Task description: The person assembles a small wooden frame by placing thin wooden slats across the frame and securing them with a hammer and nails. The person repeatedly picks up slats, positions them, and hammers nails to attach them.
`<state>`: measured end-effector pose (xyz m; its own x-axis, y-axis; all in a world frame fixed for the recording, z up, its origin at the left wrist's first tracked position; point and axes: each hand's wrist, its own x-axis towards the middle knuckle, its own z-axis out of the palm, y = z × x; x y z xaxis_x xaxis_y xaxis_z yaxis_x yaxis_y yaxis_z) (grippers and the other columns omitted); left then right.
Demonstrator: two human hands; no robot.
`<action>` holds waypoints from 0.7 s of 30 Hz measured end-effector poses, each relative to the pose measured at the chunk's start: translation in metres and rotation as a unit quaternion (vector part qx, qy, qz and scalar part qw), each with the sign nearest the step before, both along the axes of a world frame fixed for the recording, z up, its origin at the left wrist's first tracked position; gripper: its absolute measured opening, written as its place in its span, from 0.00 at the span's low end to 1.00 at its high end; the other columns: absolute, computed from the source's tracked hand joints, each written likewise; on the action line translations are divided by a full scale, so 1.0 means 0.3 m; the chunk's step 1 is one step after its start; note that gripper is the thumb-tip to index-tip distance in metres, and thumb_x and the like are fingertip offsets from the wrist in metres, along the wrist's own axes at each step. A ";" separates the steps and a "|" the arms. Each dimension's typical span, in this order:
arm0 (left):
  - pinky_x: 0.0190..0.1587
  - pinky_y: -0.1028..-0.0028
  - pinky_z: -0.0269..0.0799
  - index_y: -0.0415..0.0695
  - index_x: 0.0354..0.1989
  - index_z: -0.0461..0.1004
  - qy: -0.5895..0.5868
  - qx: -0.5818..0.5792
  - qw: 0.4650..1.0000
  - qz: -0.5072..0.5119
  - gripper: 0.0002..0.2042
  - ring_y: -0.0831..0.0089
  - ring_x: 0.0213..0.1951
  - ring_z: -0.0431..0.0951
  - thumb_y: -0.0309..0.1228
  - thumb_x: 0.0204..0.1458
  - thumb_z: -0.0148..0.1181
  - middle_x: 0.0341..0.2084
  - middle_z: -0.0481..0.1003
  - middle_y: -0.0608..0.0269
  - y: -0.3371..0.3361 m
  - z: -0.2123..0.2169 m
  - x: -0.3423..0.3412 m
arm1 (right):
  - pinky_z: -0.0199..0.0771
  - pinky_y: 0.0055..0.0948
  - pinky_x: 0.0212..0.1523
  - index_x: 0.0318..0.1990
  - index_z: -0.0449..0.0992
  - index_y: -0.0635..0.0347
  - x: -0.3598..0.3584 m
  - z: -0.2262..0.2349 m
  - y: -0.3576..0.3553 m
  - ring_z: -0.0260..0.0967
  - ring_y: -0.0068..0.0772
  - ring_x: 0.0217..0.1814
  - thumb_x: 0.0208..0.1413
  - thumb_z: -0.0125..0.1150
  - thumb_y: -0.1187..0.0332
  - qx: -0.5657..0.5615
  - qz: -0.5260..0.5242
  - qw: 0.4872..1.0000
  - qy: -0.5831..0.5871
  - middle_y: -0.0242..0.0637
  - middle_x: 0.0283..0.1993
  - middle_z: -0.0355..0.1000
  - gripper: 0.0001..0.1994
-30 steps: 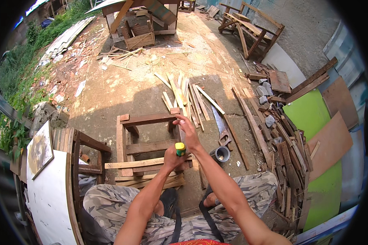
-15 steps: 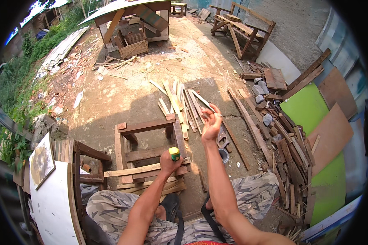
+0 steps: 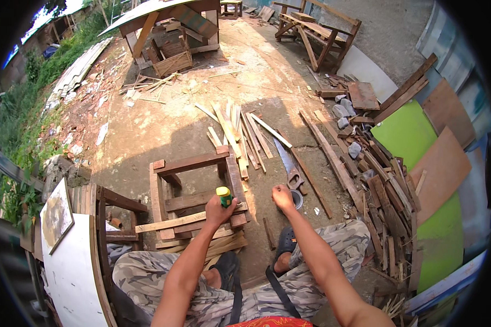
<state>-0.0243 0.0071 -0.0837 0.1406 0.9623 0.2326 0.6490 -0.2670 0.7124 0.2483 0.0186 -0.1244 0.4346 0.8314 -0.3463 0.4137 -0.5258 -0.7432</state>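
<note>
My left hand (image 3: 218, 211) is wrapped round an upright green handle with a yellow end (image 3: 223, 192); whatever lies below my fist is hidden. That fist is over the near right corner of a brown wooden frame with legs (image 3: 192, 164). A pale wood strip (image 3: 172, 223) lies across the frame's near side, running under or beside the hand. To the right, my right hand (image 3: 282, 197) is closed at the left rim of a small grey cup (image 3: 297, 198). Its fingertips are turned out of sight, so I cannot make out anything in them.
A handsaw (image 3: 290, 169) lies beyond the cup, beside a long thin stick (image 3: 311, 182). Pale strips (image 3: 237, 133) are heaped past the frame. Scrap wood (image 3: 384, 218) is piled along the right. A board-topped wooden piece (image 3: 71, 267) stands at my left, a bench (image 3: 319, 35) at the back.
My right hand has come down from its raised, open-fingered pose to the grey cup and closed. My left hand has shifted slightly left and up, still gripping the green handle.
</note>
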 end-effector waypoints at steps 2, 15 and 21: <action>0.36 0.58 0.73 0.41 0.32 0.77 -0.010 0.002 0.999 -0.047 0.16 0.49 0.34 0.77 0.44 0.52 0.68 0.29 0.77 0.51 -0.012 0.039 -0.017 | 0.76 0.44 0.47 0.43 0.79 0.68 0.036 -0.212 -0.148 0.78 0.55 0.49 0.51 0.55 0.60 -0.233 0.074 0.970 0.011 0.55 0.45 0.79 0.20; 0.44 0.55 0.72 0.45 0.47 0.74 0.151 -0.155 0.961 -0.172 0.18 0.46 0.44 0.78 0.47 0.60 0.57 0.39 0.78 0.46 0.025 0.206 -0.097 | 0.73 0.44 0.57 0.56 0.70 0.67 -0.067 -0.553 -0.472 0.71 0.56 0.61 0.59 0.57 0.56 -0.339 0.134 0.930 -0.055 0.57 0.56 0.73 0.25; 0.47 0.54 0.72 0.49 0.53 0.71 0.258 -0.189 0.920 -0.229 0.24 0.46 0.47 0.78 0.56 0.61 0.50 0.44 0.79 0.49 0.101 0.283 -0.033 | 0.74 0.40 0.40 0.50 0.73 0.63 -0.073 -0.396 -0.373 0.76 0.44 0.36 0.63 0.47 0.55 0.012 -0.121 0.978 0.168 0.49 0.37 0.77 0.20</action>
<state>-0.0341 0.0372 0.0014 0.5484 0.7738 -0.3169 0.8081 -0.3930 0.4387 0.2264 -0.0932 -0.2432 0.4846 0.7279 -0.4851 0.0093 -0.5588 -0.8292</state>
